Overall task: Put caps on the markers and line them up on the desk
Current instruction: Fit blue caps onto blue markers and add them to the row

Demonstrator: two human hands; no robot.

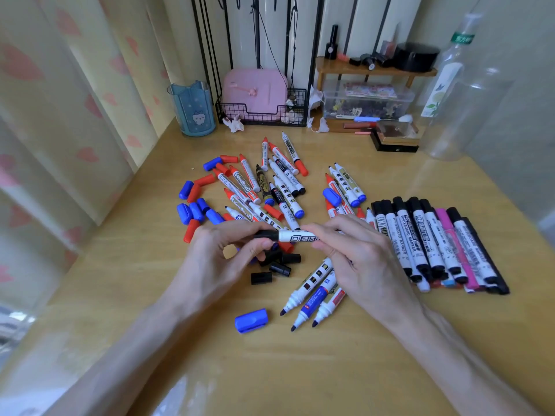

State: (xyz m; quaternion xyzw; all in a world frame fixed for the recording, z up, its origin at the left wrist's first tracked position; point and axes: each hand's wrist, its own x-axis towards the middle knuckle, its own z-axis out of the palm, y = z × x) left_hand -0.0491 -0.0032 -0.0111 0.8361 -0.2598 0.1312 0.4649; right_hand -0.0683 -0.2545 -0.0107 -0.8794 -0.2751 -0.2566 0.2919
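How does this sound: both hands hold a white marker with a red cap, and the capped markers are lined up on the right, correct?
Not quite: the head view shows the cap is black, not red. The left hand and right hand both hold the white marker, and the capped markers are lined up on the right.

Right hand (357,253) hides perhaps half the marker (297,235).

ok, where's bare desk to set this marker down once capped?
Bare desk: near edge, below the lone blue cap; right of the capped row; the strip between the loose marker pile and wire basket. Crowded: centre, under the left hand and right hand gripping the marker.
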